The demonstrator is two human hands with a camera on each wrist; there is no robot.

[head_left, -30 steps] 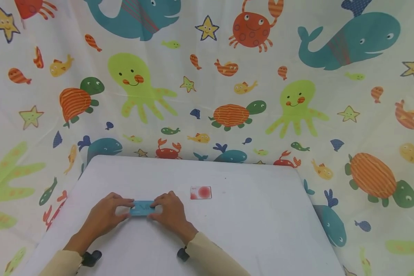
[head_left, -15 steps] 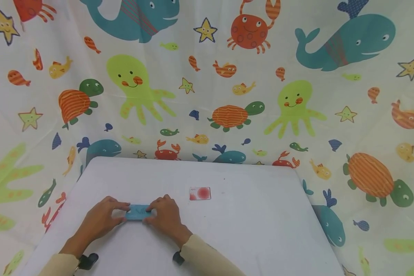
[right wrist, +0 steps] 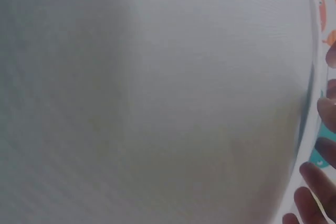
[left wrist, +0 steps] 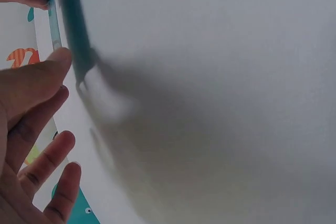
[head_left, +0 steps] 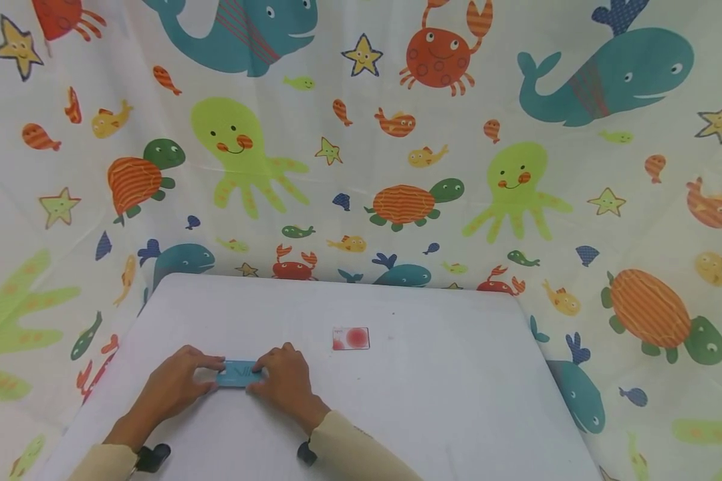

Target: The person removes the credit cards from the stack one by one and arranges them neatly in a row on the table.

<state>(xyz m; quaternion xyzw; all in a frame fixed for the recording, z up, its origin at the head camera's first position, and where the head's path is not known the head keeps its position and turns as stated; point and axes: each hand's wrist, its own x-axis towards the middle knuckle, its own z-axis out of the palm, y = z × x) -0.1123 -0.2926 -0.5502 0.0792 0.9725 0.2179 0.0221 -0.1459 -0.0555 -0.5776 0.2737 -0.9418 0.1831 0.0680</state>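
A flat light-blue card (head_left: 233, 374) with dark marks on its face is held level over the white table in the head view. My left hand (head_left: 174, 384) pinches its left end between thumb and fingers. At the opposite end, my right hand (head_left: 287, 386) grips it the same way. In the left wrist view the card (left wrist: 54, 19) shows only as a thin edge beyond the left hand (left wrist: 34, 108). Part of the right hand (right wrist: 320, 171) appears at the right border of the right wrist view. A red-and-white card (head_left: 350, 339) lies to the right, apart from both hands.
The white table (head_left: 445, 381) has its far edge against a hanging cloth (head_left: 349, 220) printed with sea animals. Beige sleeves (head_left: 361, 447) cover the forearms. A black device (head_left: 154, 458) is strapped at the left wrist.
Both hands have drawn the blue card a little leftward and nearer to me, keeping their hold on its ends. The red-and-white card stays in its place.
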